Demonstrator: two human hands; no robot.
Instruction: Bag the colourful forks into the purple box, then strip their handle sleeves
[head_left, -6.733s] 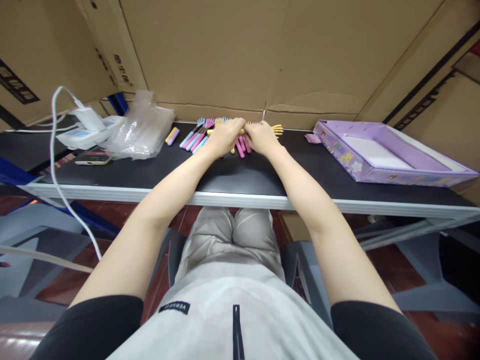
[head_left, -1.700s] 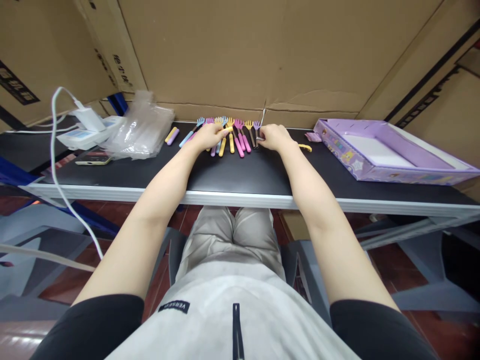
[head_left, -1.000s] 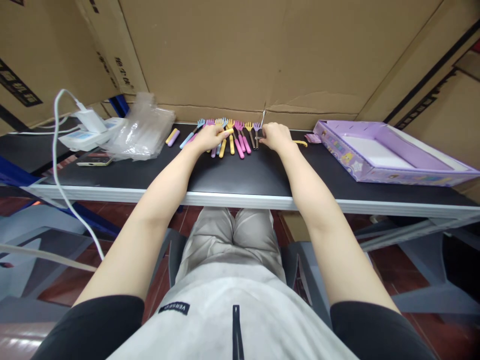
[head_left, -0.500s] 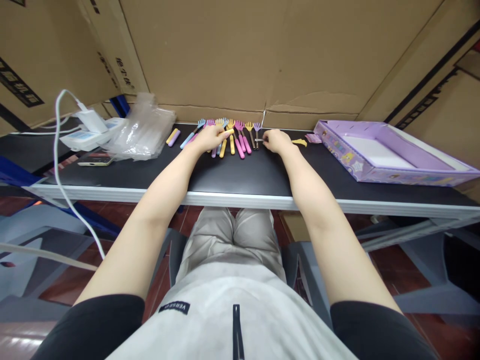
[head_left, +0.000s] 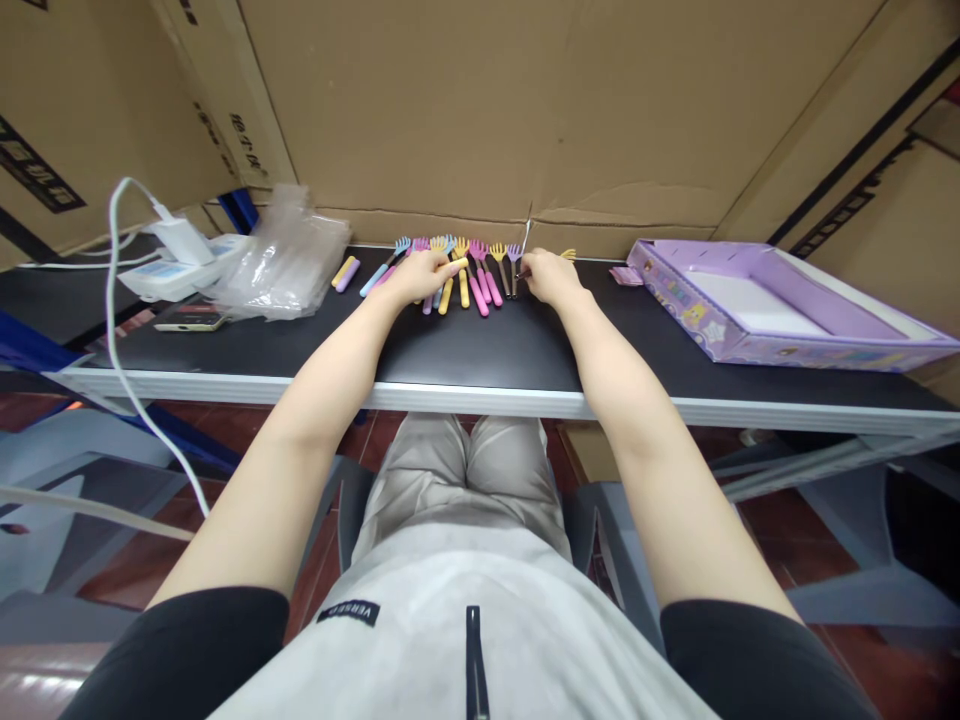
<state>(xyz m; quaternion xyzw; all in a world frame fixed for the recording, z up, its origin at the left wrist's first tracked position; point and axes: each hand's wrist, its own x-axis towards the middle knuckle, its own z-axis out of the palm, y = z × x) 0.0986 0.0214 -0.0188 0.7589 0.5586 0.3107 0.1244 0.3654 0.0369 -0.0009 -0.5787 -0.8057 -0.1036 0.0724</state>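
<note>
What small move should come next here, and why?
Probably bring the right hand toward the left hand, aligning stem with handle. The right pinches a yellow-pronged fork, its stem end pointing left; the left holds a yellow handle whose exposed end points right. Nearby pink-handled forks show handles fitted on similar stems.

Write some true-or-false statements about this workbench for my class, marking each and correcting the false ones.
1. The left hand holds a yellow handle. True.
2. The purple tray sits to the right of both hands. True.
3. The left hand rests inside the purple tray. False: it is among the fork-shaped tools.
4. Clear plastic bags lie left of both hands. True.
5. Gloves cover both hands. False: the left hand and the right hand are bare.
</note>
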